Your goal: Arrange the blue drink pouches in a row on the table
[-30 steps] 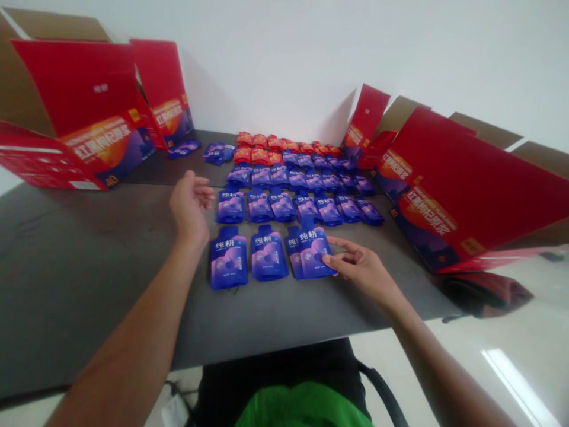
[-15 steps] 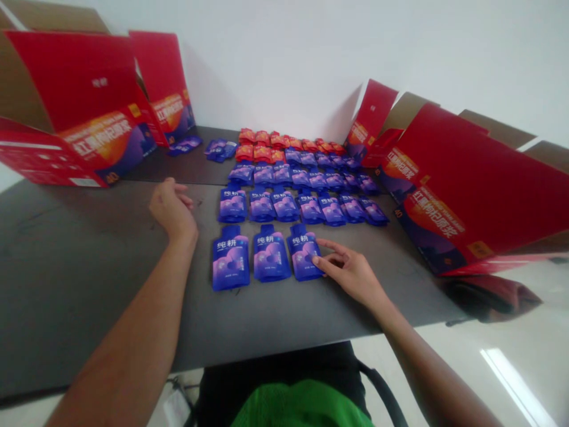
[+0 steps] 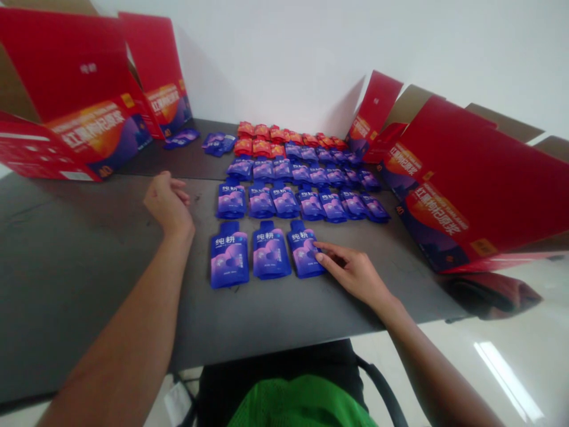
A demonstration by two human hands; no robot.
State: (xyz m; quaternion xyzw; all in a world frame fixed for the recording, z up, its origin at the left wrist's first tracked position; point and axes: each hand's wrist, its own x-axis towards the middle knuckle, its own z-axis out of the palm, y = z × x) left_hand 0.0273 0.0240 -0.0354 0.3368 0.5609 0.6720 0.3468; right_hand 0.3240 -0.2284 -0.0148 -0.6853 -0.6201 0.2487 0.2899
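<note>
Three purple-blue spouted drink pouches lie flat in the nearest row: a left pouch (image 3: 230, 258), a middle pouch (image 3: 271, 254) and a right pouch (image 3: 306, 252). My right hand (image 3: 353, 270) has its thumb and index finger at the right edge of the right pouch, the other fingers curled beneath. On the table to the left of the rows rests my left hand (image 3: 166, 201), loosely curled, fingers a little apart, holding nothing. Behind the front row lie overlapping rows of purple pouches (image 3: 284, 200), and farther back red pouches (image 3: 261, 148).
Open red cartons stand at left (image 3: 66, 77) and right (image 3: 484, 178) of the dark grey table (image 3: 213, 326). A few loose purple pouches (image 3: 217, 143) lie at the back left, near another red carton (image 3: 153, 65). A white wall rises behind.
The view has shifted slightly. My right hand stays at the right pouch's edge, and my left hand rests in about the same place. The pouches have kept their arrangement.
</note>
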